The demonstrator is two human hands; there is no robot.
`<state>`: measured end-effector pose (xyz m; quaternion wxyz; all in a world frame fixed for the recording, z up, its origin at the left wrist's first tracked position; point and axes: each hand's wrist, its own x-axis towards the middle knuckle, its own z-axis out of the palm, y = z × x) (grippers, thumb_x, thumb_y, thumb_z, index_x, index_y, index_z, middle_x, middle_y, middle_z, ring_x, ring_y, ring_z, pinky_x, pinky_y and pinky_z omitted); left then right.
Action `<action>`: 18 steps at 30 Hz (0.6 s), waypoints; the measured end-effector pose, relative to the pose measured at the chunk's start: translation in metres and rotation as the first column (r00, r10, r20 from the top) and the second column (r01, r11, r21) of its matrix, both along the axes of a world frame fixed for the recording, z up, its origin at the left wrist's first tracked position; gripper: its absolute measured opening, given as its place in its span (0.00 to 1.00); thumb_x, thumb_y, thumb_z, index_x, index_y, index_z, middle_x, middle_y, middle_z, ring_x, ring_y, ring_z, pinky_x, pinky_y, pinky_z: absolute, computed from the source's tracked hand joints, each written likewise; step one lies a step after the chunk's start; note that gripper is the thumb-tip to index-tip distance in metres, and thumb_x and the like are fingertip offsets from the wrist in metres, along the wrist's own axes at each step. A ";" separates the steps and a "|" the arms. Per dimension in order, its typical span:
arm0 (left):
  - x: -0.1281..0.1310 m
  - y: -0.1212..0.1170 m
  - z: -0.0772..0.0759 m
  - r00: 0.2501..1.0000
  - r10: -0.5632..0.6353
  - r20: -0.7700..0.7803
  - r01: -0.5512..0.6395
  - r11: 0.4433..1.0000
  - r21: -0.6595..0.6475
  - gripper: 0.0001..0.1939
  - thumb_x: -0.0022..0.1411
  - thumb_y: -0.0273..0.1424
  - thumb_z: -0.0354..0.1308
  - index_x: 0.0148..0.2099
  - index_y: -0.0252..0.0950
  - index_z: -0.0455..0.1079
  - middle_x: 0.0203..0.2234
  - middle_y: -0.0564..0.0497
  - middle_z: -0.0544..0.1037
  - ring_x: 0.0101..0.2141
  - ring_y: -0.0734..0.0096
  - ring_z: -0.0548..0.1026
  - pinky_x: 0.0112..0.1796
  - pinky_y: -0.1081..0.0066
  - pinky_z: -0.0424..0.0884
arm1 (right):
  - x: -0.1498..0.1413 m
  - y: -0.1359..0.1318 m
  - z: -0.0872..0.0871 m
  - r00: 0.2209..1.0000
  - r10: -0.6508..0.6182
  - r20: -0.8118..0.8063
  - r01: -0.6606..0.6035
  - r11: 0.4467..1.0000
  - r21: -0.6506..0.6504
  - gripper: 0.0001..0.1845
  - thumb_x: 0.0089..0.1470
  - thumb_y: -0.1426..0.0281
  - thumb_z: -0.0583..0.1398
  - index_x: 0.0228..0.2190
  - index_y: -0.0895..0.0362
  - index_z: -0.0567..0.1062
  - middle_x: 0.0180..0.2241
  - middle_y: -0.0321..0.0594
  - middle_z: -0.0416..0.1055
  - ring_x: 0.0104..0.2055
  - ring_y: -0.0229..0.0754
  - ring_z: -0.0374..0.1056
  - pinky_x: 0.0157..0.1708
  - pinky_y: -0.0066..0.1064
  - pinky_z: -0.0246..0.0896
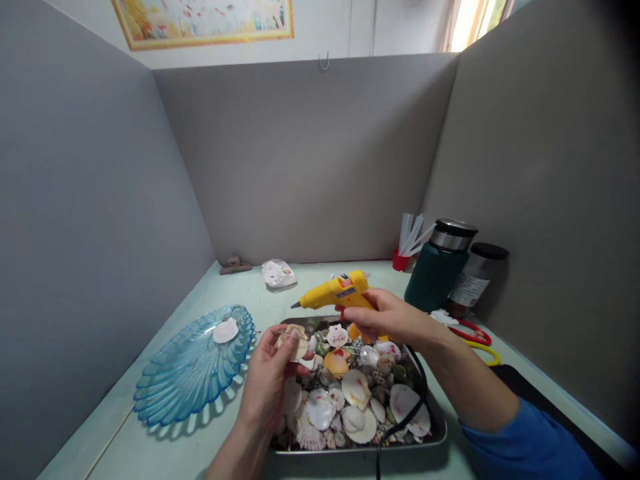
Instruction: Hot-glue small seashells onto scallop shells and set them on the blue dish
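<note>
- Gray panels [300, 160] enclose a pale green table [170, 457] on the left, far and right sides, with a framed picture [210, 45] on the wall beyond.
- At center, the left hand [270, 370] pinches a cream shell [296, 345] between thumb and fingers, above the left far corner of a metal tray [443, 430].
- The right hand [385, 313], its arm in a blue sleeve [530, 440], grips a yellow glue gun [333, 293], fingers curled around the handle over the tray's far side; the nozzle points left, near the held shell but apart from it.
- Shells [321, 408] in white, orange and brown fill the tray, crossed on the right by a black cord [423, 393].
- To the left sits a blue dish [190, 377] bearing a white shell [225, 331]; a white packet [279, 274] lies on the far side.
- At far right stand a red cup [400, 261] of translucent sticks [407, 231], a green bottle [436, 270] and a dark-lidded jar [470, 283].
</note>
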<state>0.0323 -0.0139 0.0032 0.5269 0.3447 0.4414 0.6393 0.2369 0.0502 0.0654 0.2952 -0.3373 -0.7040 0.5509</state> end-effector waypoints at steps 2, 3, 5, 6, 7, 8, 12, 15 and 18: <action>0.000 -0.001 0.001 1.000 0.002 0.003 -0.002 1.000 -0.004 0.17 0.50 0.36 0.66 0.40 0.34 0.66 0.28 0.53 0.74 0.24 0.74 0.75 0.19 0.79 0.70 | 0.000 0.000 -0.001 0.997 0.006 0.079 -0.009 0.999 0.039 0.15 0.51 0.59 0.61 0.33 0.58 0.70 0.21 0.32 0.60 0.20 0.31 0.53 0.18 0.24 0.49; 0.001 -0.002 0.001 1.000 0.002 0.007 -0.002 1.000 -0.005 0.18 0.50 0.36 0.66 0.40 0.34 0.67 0.28 0.53 0.74 0.24 0.74 0.75 0.19 0.78 0.70 | 0.000 0.000 -0.002 0.995 0.004 0.096 -0.009 0.999 0.053 0.15 0.51 0.58 0.61 0.33 0.58 0.71 0.22 0.32 0.61 0.20 0.31 0.53 0.18 0.24 0.49; 0.001 -0.002 0.002 1.000 -0.002 0.015 0.002 1.000 -0.002 0.19 0.49 0.36 0.67 0.40 0.33 0.67 0.28 0.53 0.74 0.24 0.74 0.75 0.19 0.78 0.71 | 0.001 0.000 -0.002 0.993 -0.003 0.114 -0.006 0.997 0.075 0.15 0.52 0.59 0.60 0.33 0.58 0.71 0.22 0.32 0.61 0.20 0.31 0.53 0.18 0.24 0.48; 0.001 -0.002 0.002 1.000 -0.002 0.018 0.002 1.000 0.000 0.19 0.49 0.36 0.67 0.41 0.33 0.67 0.28 0.53 0.74 0.23 0.74 0.75 0.19 0.78 0.71 | 0.001 0.000 -0.002 0.992 -0.002 0.123 -0.008 0.997 0.080 0.14 0.52 0.59 0.60 0.33 0.58 0.71 0.22 0.32 0.61 0.20 0.31 0.53 0.18 0.24 0.48; 0.001 -0.002 0.002 1.000 -0.002 0.018 0.002 1.000 0.002 0.19 0.49 0.35 0.66 0.41 0.33 0.67 0.28 0.53 0.74 0.23 0.74 0.74 0.19 0.78 0.71 | 0.001 0.000 -0.002 0.991 0.000 0.133 -0.011 0.997 0.082 0.14 0.52 0.59 0.60 0.34 0.58 0.71 0.22 0.32 0.61 0.20 0.32 0.53 0.18 0.24 0.48; 0.001 -0.002 0.002 1.000 0.000 0.016 0.000 1.000 0.004 0.18 0.49 0.35 0.66 0.41 0.33 0.67 0.28 0.53 0.74 0.23 0.74 0.74 0.19 0.78 0.70 | 0.001 -0.001 -0.001 0.990 0.002 0.143 -0.014 0.996 0.083 0.14 0.52 0.59 0.60 0.34 0.58 0.72 0.22 0.32 0.60 0.20 0.32 0.53 0.18 0.24 0.48; 0.002 0.000 0.003 1.000 0.004 0.020 -0.004 1.000 0.009 0.19 0.48 0.35 0.67 0.41 0.33 0.67 0.27 0.54 0.74 0.23 0.74 0.74 0.19 0.78 0.70 | 0.000 -0.002 0.001 0.983 0.004 0.184 -0.024 0.994 0.107 0.14 0.51 0.60 0.61 0.34 0.59 0.72 0.22 0.32 0.60 0.21 0.33 0.55 0.19 0.24 0.49; 0.002 -0.001 0.004 1.000 0.009 0.027 -0.009 1.000 0.003 0.20 0.47 0.35 0.67 0.41 0.33 0.67 0.26 0.53 0.75 0.22 0.74 0.74 0.19 0.78 0.70 | 0.000 -0.002 0.002 0.980 0.005 0.200 -0.031 0.991 0.128 0.14 0.50 0.61 0.61 0.33 0.59 0.73 0.23 0.33 0.62 0.23 0.33 0.56 0.20 0.24 0.51; 0.001 -0.001 0.003 1.000 0.019 0.022 -0.019 1.000 0.000 0.20 0.48 0.35 0.67 0.41 0.32 0.67 0.27 0.52 0.75 0.23 0.73 0.75 0.19 0.78 0.70 | 0.001 0.000 0.000 0.984 -0.008 0.177 -0.013 0.993 0.115 0.15 0.50 0.60 0.61 0.34 0.59 0.73 0.23 0.33 0.63 0.22 0.33 0.56 0.19 0.24 0.50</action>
